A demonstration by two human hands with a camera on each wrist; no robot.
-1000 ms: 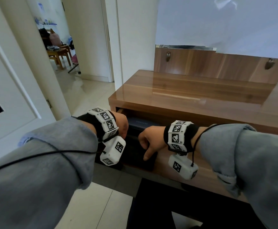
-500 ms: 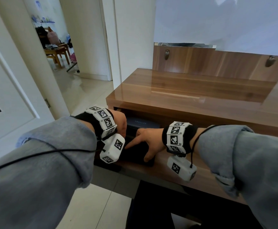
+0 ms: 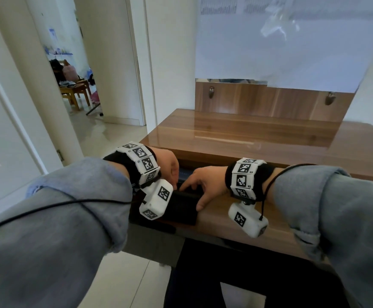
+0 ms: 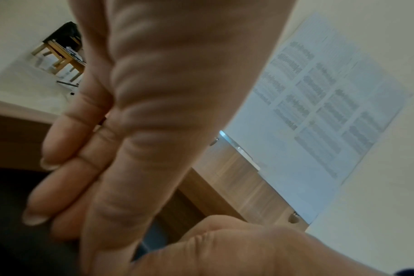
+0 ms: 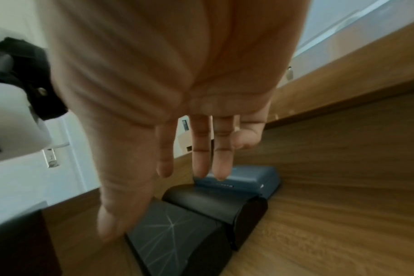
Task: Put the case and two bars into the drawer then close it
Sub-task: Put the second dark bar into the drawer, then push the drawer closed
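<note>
I read this as the tail end of loading. All three things lie in the open drawer [image 5: 319, 224], which sticks out from under the worktop [image 3: 247, 138] towards me at 6 o'clock. In the right wrist view they sit in a tight row running from 6 to 12. The grey-patterned bar [image 5: 173, 239] is nearest me, the black bar [image 5: 213, 201] touches it behind, and the blue case [image 5: 255, 177] is deepest, at 12 and partly under the worktop edge. Each seems to lie with its long axis across the drawer, roughly 9 to 3, though the wide lens bends this.

My right hand [image 3: 205, 183] hovers over the row, grasping nothing. Its fingers [image 5: 201, 158] are straight and spread, with tips over the seam between the black bar and the case and the thumb down beside the near bar. I cannot tell whether the tips actually touch. My left hand [image 3: 170, 167] is at 9 of the row — its fingers [image 4: 66, 168] lie straight and together, tips towards the dark bars, holding nothing that I can see.

What remains, I judge, is the push. The drawer must travel towards 12, and both hands are inside its path, so they have to come back to 6 first. Neither hand is clearly nearer the front edge — the head view hides it behind my sleeves.
</note>
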